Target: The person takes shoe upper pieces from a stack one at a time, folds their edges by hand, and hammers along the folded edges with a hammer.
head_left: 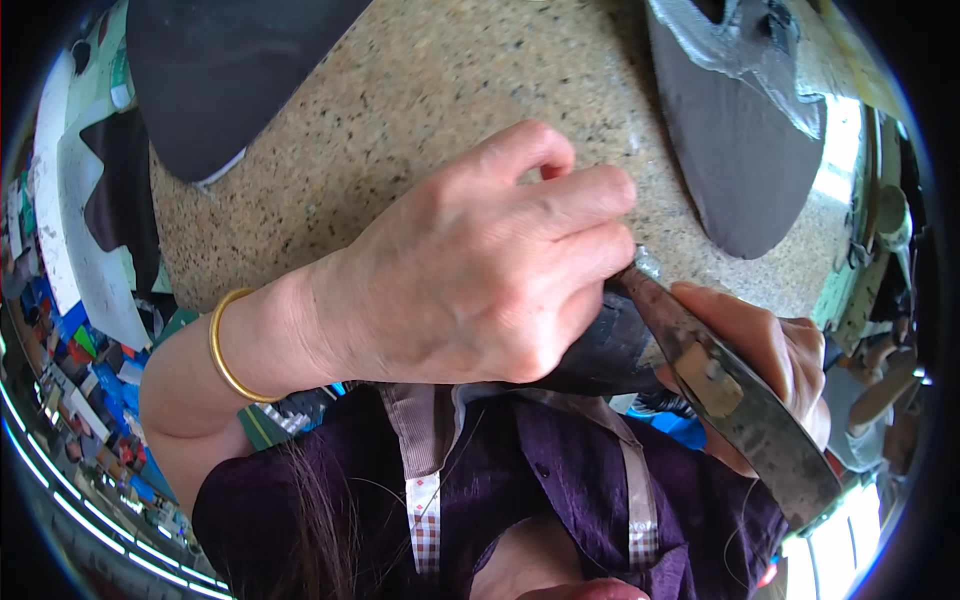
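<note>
My left hand (pixel 470 260), with a gold bangle (pixel 222 345) at the wrist, is curled with its fingers bent, over a dark, smooth, leather-like piece (pixel 610 345). The piece is largely hidden beneath it, and what its fingertips pinch, if anything, does not show. My right hand (pixel 775 350) is closed round a hammer, its handle mostly hidden. The worn metal hammer head (pixel 770 435) has a wooden plug in its eye. Its narrow end comes close to my left fingertips and the dark piece; whether it touches cannot be seen.
Beyond my hands lies a speckled stone worktop (pixel 400 110). A dark, toe-shaped piece (pixel 220 80) lies at the far left. Another dark toe-shaped piece (pixel 740 170), partly under clear plastic film (pixel 730 45), lies at the far right. Another person's arm (pixel 880 385) shows at the right rim.
</note>
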Tool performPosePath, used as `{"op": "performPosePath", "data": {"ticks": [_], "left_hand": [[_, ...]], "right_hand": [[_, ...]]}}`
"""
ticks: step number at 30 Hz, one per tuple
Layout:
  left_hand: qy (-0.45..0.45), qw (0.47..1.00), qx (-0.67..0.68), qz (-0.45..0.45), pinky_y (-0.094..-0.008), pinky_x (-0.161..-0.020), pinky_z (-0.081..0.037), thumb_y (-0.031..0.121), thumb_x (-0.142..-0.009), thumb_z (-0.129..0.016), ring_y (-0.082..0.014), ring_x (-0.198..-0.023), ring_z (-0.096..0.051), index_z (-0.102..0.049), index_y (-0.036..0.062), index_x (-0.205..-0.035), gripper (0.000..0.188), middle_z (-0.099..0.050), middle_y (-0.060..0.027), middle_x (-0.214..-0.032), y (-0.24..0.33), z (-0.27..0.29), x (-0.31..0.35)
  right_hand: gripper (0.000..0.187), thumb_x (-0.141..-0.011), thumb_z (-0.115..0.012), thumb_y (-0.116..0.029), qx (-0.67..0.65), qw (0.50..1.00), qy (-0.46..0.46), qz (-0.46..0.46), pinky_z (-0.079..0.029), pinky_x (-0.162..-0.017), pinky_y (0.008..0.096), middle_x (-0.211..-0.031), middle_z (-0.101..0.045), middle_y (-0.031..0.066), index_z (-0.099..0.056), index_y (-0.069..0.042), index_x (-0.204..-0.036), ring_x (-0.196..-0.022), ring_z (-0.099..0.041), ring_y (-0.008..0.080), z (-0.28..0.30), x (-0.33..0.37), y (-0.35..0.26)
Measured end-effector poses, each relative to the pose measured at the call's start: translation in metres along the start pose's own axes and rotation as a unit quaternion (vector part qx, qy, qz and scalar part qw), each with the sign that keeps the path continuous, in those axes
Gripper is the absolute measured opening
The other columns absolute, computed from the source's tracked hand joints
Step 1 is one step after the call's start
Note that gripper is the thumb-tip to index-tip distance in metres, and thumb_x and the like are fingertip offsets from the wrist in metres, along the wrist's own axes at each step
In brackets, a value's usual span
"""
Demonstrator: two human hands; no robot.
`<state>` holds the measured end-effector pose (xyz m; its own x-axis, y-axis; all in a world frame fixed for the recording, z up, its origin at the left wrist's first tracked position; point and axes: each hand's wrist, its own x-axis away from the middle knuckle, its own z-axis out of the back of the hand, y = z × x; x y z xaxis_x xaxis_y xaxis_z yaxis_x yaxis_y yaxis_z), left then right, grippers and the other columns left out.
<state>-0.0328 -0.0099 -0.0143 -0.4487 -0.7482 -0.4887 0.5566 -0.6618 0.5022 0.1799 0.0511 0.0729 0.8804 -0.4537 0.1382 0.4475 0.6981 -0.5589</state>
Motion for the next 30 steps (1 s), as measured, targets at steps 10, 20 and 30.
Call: {"op": "performPosePath", "data": {"ticks": [10,20,30], "left_hand": [[0.053,0.992,-0.06,0.095,-0.0361,-0.074,-0.043,0.013,-0.062,-0.07,-0.0189,-0.077,-0.057,-0.067,0.0045,-0.074,0.015,-0.061,0.0003,-0.077,0.019,0.0,0.017],[0.094,0.982,-0.06,0.151,-0.0328,-0.073,-0.038,0.015,-0.057,-0.078,-0.0175,-0.073,-0.052,-0.07,0.0087,-0.076,0.022,-0.062,0.0037,-0.075,0.029,-0.001,0.028],[0.081,0.976,-0.117,0.165,-0.0365,-0.076,-0.037,0.019,-0.061,-0.073,-0.0173,-0.075,-0.051,-0.072,0.0088,-0.08,0.022,-0.064,0.0041,-0.08,0.039,-0.003,0.041]], "right_hand": [[0.035,-0.073,-0.077,-0.026,0.02,0.983,-0.065,-0.168,-0.04,-0.075,0.0311,-0.088,-0.071,0.0045,-0.067,-0.012,-0.104,-0.073,-0.065,0.0198,0.001,-0.011,-0.025],[0.04,-0.074,-0.077,-0.024,-0.015,0.983,-0.123,-0.138,-0.042,-0.071,0.0321,-0.088,-0.071,0.0055,-0.064,-0.01,-0.109,-0.071,-0.066,0.0224,0.001,-0.019,-0.018],[0.035,-0.075,-0.076,-0.015,-0.098,0.988,-0.092,-0.078,-0.049,-0.061,0.0338,-0.082,-0.07,0.0093,-0.063,-0.005,-0.106,-0.063,-0.066,0.0242,-0.005,-0.022,-0.012]]}}
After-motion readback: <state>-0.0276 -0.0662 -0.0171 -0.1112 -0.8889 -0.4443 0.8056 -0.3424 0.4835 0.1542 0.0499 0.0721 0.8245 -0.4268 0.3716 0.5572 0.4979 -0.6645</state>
